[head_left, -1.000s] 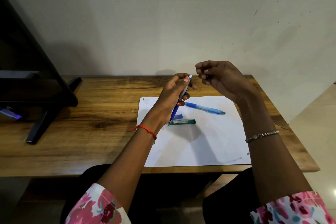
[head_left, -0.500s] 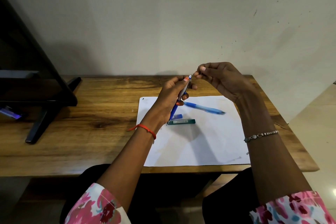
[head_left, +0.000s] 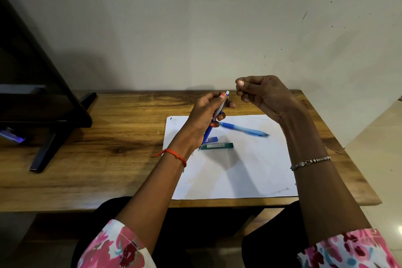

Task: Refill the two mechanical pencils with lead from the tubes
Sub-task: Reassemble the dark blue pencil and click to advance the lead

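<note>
My left hand [head_left: 203,113] grips a blue and silver mechanical pencil [head_left: 208,133] nearly upright, white top end up and tip down over the paper. My right hand [head_left: 266,95] is raised just right of the pencil's top, apart from it. Its fingers are curled and its thumb and forefinger pinch something too small to make out. A second, light blue mechanical pencil [head_left: 244,129] lies on the white paper [head_left: 239,172]. A green lead tube [head_left: 217,146] and a blue lead tube [head_left: 212,139] lie side by side below my left hand.
The paper lies on a wooden table [head_left: 108,137] against a grey wall. A black angled stand [head_left: 54,115] occupies the table's left end. The table's front edge runs just above my lap.
My right hand reached the pencil's top half a second ago and has since pulled back up and to the right. My left hand holds the pencil almost still.
</note>
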`<state>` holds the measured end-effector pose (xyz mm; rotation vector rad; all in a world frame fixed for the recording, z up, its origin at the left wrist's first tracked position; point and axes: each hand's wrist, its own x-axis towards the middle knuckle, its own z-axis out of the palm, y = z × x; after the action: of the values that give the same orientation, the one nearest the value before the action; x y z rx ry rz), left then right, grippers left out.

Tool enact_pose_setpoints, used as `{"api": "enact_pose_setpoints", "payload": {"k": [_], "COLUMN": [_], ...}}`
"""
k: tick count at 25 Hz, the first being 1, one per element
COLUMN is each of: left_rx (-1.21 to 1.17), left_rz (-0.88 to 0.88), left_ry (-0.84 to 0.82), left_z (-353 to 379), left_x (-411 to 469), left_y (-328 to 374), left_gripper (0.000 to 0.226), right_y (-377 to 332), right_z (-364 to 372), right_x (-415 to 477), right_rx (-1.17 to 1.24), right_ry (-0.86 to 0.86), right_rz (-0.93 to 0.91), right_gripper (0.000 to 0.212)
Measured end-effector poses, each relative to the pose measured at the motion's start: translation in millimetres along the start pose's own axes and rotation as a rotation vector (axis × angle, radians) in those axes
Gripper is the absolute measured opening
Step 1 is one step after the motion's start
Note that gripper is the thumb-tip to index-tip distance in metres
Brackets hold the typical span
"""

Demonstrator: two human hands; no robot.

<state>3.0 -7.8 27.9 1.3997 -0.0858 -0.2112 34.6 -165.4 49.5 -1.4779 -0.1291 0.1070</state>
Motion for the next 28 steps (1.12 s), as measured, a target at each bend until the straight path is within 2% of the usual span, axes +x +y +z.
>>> {"api": "enact_pose_setpoints", "payload": {"k": [7,28], "left_rx": [0.017,-0.046], "left_rz": [0.003,0.001], "left_ry": [-0.007,-0.020], "left_z": [0.7,-0.2], "left_x": [-0.3,1.9], "left_y": [0.0,-3.6], "left_gripper": [0.014,0.013], "right_y": [0.8,2.5], "right_z": [0.1,3.7], "right_x": [1.0,1.5], "right_rx": [-0.151,-0.162], "right_ry": [-0.034,-0.054], "right_rz": [-0.103,-0.138], "right_gripper": [0.018,0.020]}}
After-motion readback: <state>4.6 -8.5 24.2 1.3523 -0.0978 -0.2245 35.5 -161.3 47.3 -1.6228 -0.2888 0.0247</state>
